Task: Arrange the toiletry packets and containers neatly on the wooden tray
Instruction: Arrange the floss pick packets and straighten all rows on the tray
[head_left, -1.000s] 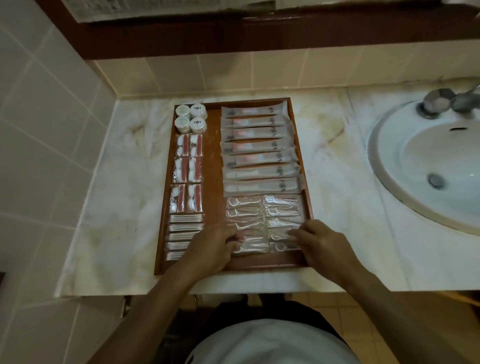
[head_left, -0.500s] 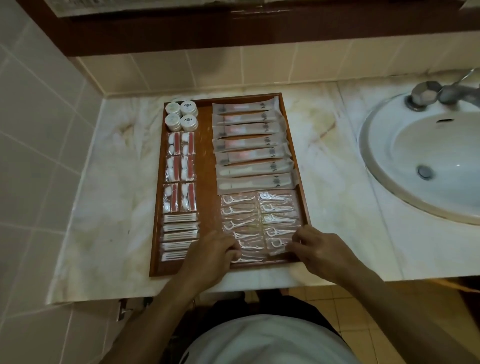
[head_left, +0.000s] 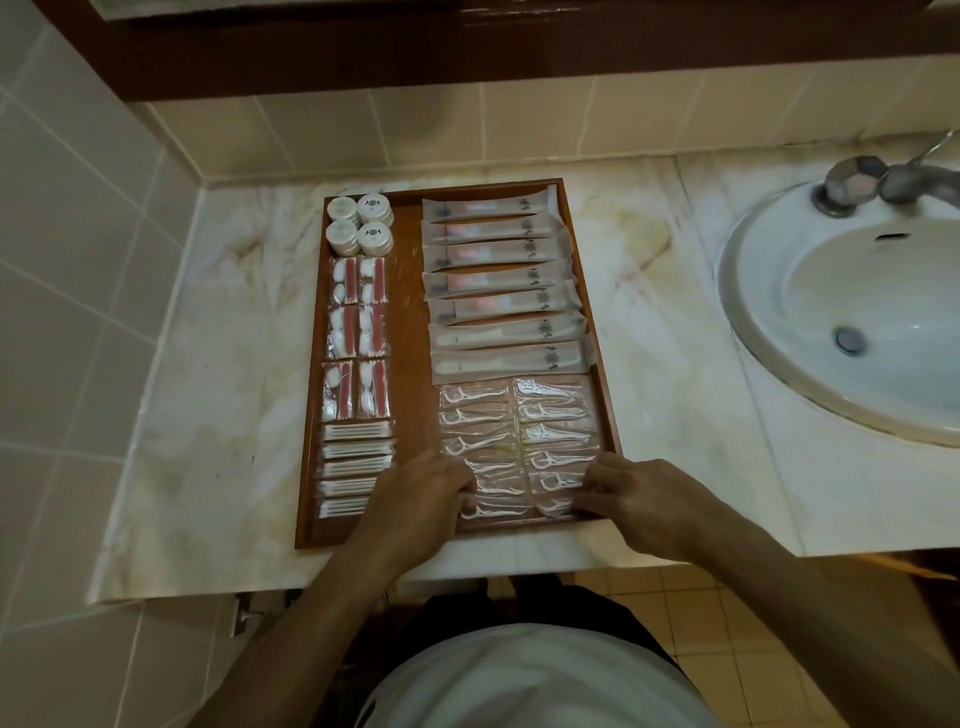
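Head view. Your left hand (head_left: 421, 493) and right hand (head_left: 644, 499) rest at the near end of the wooden tray (head_left: 592, 291), which lies on the marble counter (head_left: 218, 364) beside the sink (head_left: 852, 322). Both hands bracket the two columns of floss pick packets (head_left: 514, 441): your left fingertips curl against the near packets of the left column, your right fingertips pinch the edge of the nearest packet in the right column. Beyond the picks lie the long toothbrush packets (head_left: 498, 291), stacked crosswise. Along the tray's left side, far to near: four round white containers (head_left: 358, 223), six red-and-white packets (head_left: 358, 338) in pairs, and the cotton swab packets (head_left: 353, 467), which your left wrist partly covers.
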